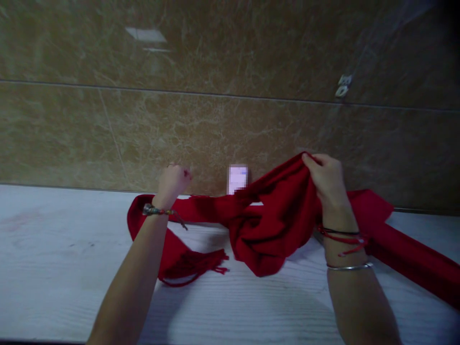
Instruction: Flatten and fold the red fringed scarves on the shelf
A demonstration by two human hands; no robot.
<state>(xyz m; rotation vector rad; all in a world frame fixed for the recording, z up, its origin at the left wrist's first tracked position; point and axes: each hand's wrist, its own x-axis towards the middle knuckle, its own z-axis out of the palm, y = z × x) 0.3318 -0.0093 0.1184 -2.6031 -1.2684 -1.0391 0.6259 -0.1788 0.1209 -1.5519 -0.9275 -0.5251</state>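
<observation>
A red scarf (275,230) lies across the white wood-grain tabletop, its middle bunched and partly lifted. My right hand (326,177) pinches the scarf's upper edge between thumb and fingers and holds it raised. Curled closed, my left hand (175,183) hovers in front of the wall, just above the scarf's left stretch. Its fingertips are turned away, so whatever they may hold is hidden. Beneath my left forearm the scarf folds back toward me and ends in a fringe (212,262). On the right, another length runs off past the frame's edge.
A lit, blurred-out phone-like screen (237,178) stands against the wall behind the scarf. The brown marbled wall (201,129) rises along the back of the white tabletop (64,268). A small white fitting (343,86) sits on the wall at upper right.
</observation>
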